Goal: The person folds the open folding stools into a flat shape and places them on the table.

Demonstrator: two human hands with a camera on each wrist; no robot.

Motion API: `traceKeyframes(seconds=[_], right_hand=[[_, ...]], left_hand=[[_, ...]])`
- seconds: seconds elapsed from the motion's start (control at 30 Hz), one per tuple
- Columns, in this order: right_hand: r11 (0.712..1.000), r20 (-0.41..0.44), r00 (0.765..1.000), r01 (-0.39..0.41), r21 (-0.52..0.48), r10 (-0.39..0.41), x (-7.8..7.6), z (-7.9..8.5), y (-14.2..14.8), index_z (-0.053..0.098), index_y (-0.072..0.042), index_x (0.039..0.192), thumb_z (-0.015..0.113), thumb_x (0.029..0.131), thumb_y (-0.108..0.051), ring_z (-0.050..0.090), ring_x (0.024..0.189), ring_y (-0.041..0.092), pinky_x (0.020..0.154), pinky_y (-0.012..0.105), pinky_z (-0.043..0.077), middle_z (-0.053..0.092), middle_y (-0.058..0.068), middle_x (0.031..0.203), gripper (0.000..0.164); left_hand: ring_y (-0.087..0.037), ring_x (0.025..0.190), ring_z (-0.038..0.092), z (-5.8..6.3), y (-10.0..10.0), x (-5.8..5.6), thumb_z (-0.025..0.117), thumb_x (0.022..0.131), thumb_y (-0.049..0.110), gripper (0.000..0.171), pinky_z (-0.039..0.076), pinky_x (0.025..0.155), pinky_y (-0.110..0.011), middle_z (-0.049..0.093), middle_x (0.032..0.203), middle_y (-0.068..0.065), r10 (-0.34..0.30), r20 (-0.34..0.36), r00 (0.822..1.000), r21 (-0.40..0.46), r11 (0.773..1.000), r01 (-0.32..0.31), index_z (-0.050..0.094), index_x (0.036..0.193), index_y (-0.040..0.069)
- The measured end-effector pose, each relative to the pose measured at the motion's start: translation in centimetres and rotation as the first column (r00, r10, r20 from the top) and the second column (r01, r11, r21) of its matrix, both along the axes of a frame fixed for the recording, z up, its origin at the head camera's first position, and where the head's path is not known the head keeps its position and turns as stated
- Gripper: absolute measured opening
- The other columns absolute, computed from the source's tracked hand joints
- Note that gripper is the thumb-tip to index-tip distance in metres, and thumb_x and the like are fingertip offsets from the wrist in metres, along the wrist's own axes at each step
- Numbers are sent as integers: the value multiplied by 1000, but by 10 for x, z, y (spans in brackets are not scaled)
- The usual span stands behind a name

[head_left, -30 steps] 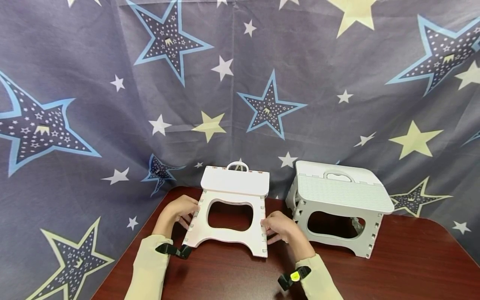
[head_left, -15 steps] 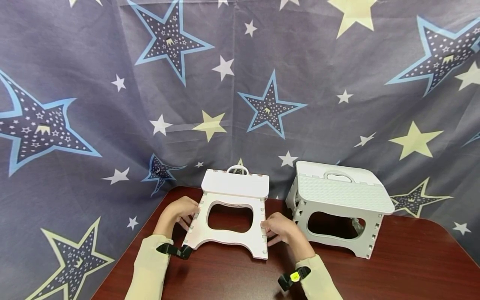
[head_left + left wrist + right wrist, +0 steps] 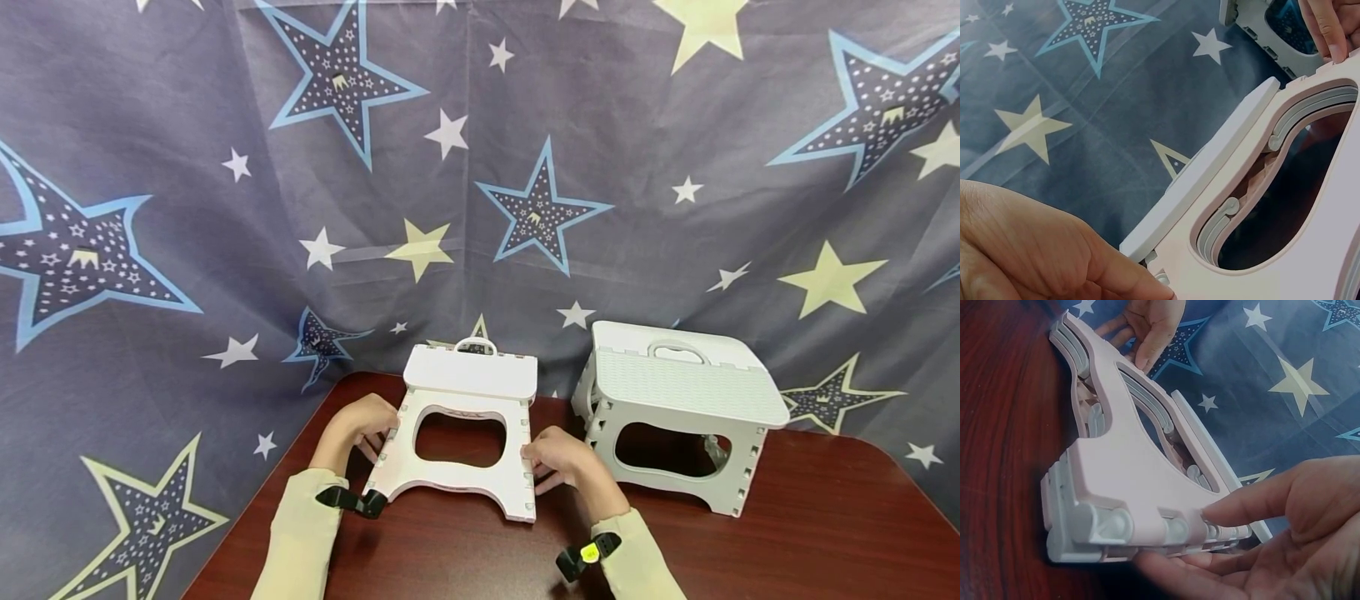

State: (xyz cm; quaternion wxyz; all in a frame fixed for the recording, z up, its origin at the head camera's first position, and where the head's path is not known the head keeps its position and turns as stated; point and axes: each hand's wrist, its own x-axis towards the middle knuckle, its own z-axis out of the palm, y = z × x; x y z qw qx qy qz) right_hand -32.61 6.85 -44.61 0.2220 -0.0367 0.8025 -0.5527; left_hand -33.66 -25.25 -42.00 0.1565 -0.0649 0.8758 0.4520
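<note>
A pale pink and white folding step stool [image 3: 471,371] stands nearly flat-folded on the table, its handle loop [image 3: 474,342] at the top. My left hand [image 3: 367,421] pinches its left side edge; in the left wrist view the left thumb [image 3: 1122,275] lies along that edge. At the opposite side my right hand [image 3: 561,457] grips the edge, thumb on the front face and fingers [image 3: 1191,575] behind, as the right wrist view shows. Grey inner leg parts [image 3: 1147,400] show through the stool's cut-out. Parts of the left fingers are hidden behind the stool.
To the right, a second, pale grey-green folding stool [image 3: 686,387] stands unfolded near the back. The dark red-brown table [image 3: 465,558] meets a star-printed curtain [image 3: 420,167] behind. A clear plastic scrap [image 3: 716,452] shows inside the unfolded stool's opening.
The top of the held stool has sunk slightly in the head view, and its lower edge has shifted a little toward me. Both hands keep their hold; the other stool stays put.
</note>
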Motion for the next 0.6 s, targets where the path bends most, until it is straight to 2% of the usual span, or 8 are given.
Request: traceKeyframes(seconds=[0.37, 0.6], right_hand=[[1000, 25, 1000, -14, 7, 13, 1, 2, 1, 55, -2, 80, 55, 96, -6, 61, 75, 23, 69, 45, 64, 52, 10, 79, 16], [1000, 27, 999, -23, 12, 23, 1, 1, 1, 53, -4, 76, 55, 96, -6, 59, 72, 21, 68, 44, 64, 50, 8, 76, 20]], left_hand=[[-28, 63, 69, -3, 0, -1, 47, 87, 0, 17, 63, 57, -45, 61, 77, -15, 1, 2, 1000, -20, 1000, -1, 59, 75, 1], [-28, 65, 70, -3, 1, -2, 47, 87, 0, 16, 63, 58, -46, 61, 79, -15, 4, 24, 1000, -30, 1000, -3, 60, 78, -1]])
